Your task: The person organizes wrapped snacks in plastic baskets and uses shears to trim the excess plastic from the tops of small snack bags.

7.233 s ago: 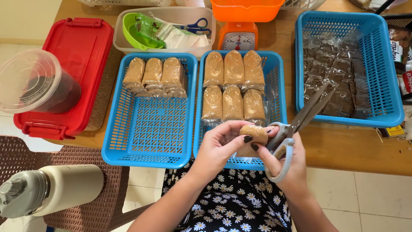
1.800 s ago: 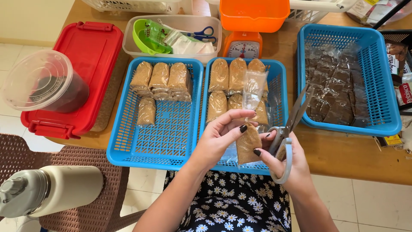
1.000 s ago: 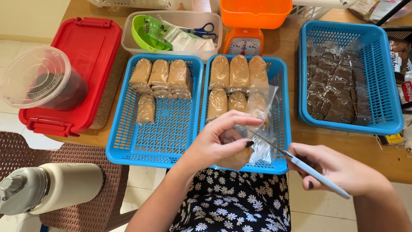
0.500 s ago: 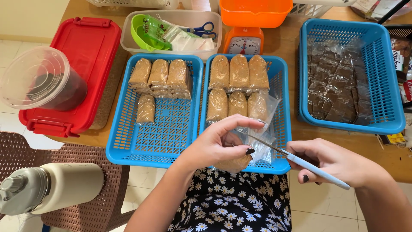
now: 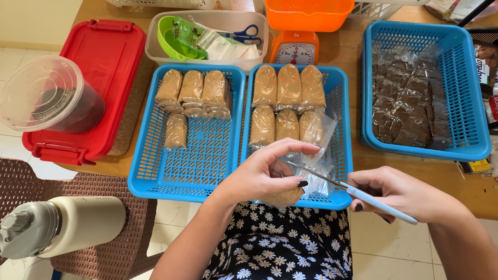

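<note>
Left hand (image 5: 264, 173) pinches a small clear plastic packet of brown powder (image 5: 282, 196); from three o'clock, right hand (image 5: 399, 194) grips pale-blue-handled steel scissors (image 5: 358, 193) (blades at the packet's neck).

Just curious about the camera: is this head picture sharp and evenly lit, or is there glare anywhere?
Head view: bright, soft, even light, faint shadows. The clear packets in the right blue basket glint. Left hand, scissors and right hand look sharp.

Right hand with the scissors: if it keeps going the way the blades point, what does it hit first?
Probably the clear packet pinched in the left hand: the scissors in the right hand point left straight at its plastic top. Depth is unclear; contact can't be confirmed.
</note>
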